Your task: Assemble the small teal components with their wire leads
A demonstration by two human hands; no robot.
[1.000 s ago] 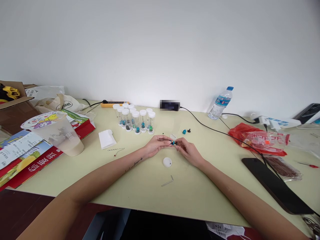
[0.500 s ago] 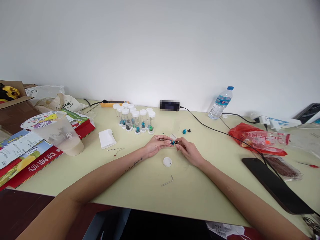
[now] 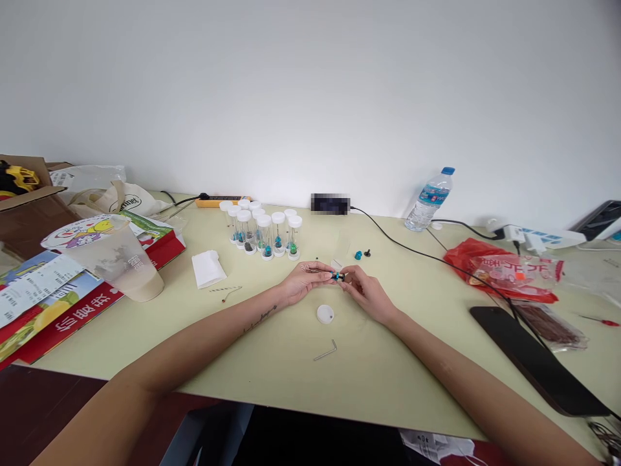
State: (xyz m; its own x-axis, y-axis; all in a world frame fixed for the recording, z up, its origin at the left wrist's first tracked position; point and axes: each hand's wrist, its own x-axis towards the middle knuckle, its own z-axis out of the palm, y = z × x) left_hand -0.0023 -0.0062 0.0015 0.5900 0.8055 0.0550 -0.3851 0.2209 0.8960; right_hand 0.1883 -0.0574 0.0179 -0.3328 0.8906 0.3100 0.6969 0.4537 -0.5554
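Between my two hands, over the middle of the table, is a small blue and black part point(image 3: 337, 276). My left hand point(image 3: 305, 282) pinches its left end, and my right hand point(image 3: 366, 292) has thumb and forefinger closed on its right end. Just beyond the fingers lie a small blue piece point(image 3: 358, 255) and a black piece point(image 3: 367, 253). A round white lid point(image 3: 325, 314) with a tiny dark bit in it rests nearer the front, and an L-shaped hex key point(image 3: 326, 351) lies below it.
Several capped clear tubes point(image 3: 264, 238) stand back left. White paper point(image 3: 208, 269), a thin chain point(image 3: 226, 289) and a tilted cup point(image 3: 121, 259) are left. A water bottle point(image 3: 429, 199), red bag point(image 3: 502, 268), black phone-like slab point(image 3: 536, 359) and cable point(image 3: 407, 245) are right.
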